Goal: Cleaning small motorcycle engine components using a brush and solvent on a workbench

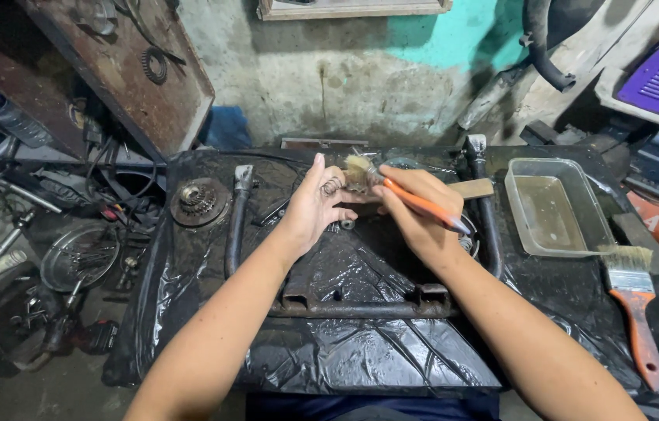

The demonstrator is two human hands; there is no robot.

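Head cam: left hand (314,206) pinches small coil spring (332,185) btwn fingertips, other fingers loose. Right hand (419,214) wrapped tight on orange-handled brush (392,187), bristles touching spring, over black plastic sheet (345,351). Clear plastic tub (556,206) + 2nd paintbrush (635,308) well right; sprocket cluster (198,201) left.

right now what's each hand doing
Left hand: closed on a small metal spring at the fingertips.
Right hand: closed on an orange-handled brush, bristles at the spring.
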